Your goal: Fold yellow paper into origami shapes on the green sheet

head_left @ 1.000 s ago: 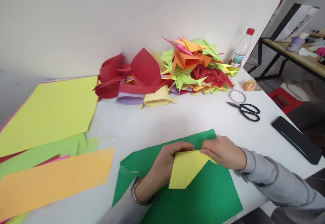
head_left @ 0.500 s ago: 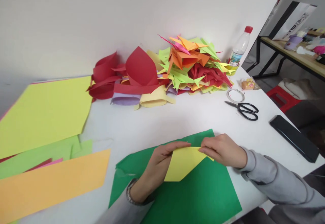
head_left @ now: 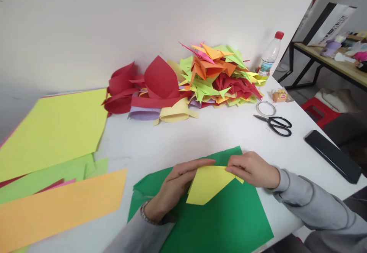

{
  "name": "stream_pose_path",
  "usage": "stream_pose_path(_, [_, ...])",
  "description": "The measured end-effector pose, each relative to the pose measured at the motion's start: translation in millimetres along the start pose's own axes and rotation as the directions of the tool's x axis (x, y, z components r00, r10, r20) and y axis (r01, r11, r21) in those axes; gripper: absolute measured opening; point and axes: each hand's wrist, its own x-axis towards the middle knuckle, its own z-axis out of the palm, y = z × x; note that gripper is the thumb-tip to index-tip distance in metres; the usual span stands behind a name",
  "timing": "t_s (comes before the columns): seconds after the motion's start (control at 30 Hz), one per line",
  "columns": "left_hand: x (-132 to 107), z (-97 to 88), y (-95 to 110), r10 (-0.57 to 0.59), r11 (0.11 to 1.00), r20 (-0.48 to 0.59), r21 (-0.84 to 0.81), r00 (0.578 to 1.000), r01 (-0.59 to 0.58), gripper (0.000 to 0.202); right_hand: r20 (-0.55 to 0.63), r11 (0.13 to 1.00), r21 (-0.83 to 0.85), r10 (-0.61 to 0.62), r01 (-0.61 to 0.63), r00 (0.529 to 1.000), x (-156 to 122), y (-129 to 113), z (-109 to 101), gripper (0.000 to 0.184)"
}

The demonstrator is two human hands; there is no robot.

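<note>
A folded yellow paper [head_left: 210, 186] is over a green sheet [head_left: 226, 214] on the white table. Its right corner is pinched between the thumb and fingers of my right hand [head_left: 252, 169], and a small yellow tip pokes out below them. My left hand [head_left: 174, 184] has its fingers stretched out along the paper's upper left edge, touching it. Part of that hand lies behind the paper, so its thumb is hard to make out.
Left lie a large yellow sheet [head_left: 63, 127], green strips and an orange strip [head_left: 65, 203]. Behind are red paper shapes [head_left: 160, 79] and a pile of folded paper [head_left: 212, 73]. To the right are a bottle [head_left: 269, 58], tape [head_left: 266, 108], scissors [head_left: 275, 125] and a black case [head_left: 332, 155].
My left hand's fingers have straightened and shifted slightly off the paper's left side, showing more of its edge. The right hand keeps its pinch. The view has shifted slightly.
</note>
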Motion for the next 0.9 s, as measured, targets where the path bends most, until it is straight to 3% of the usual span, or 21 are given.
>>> stream_pose_path(0.1, [-1, 2.4, 0, 0.069, 0.998, 0.013, -0.009, 0.998, -0.069, 0.041, 0.016, 1.0, -0.01, 0.001, -0.001, 1.0, -1, -1, 1, 0.035])
stream_pose_path(0.17, [-2, 6.9, 1, 0.051, 0.991, -0.012, 0.121, 0.999, -0.049, 0.043, 0.028, 0.999, -0.035, -0.003, 0.004, 1.0, -1, -1, 2, 0.036])
stream_pose_path(0.27, [-1, 15.3, 2, 0.013, 0.942, -0.069, 0.336, 0.998, 0.011, 0.03, 0.042, 0.997, -0.081, -0.013, 0.016, 0.999, -3, -2, 4, 0.036])
stream_pose_path(0.33, [0, 19.2, 2, 0.009, 0.92, -0.075, 0.391, 0.997, 0.021, 0.024, 0.047, 0.993, -0.118, -0.023, 0.029, 0.999, -4, -2, 4, 0.037])
stream_pose_path(0.57, [1, 20.2, 4, -0.019, 0.937, -0.105, 0.346, 0.994, 0.054, 0.026, 0.009, 0.974, -0.212, -0.074, 0.075, 0.997, -5, -4, 5, 0.042])
stream_pose_path(0.9, [2, 16.4, 9, -0.031, 0.943, -0.041, 0.329, 0.999, 0.043, 0.03, -0.018, 0.971, -0.227, -0.08, 0.074, 0.997, -6, 1, 5, 0.042])
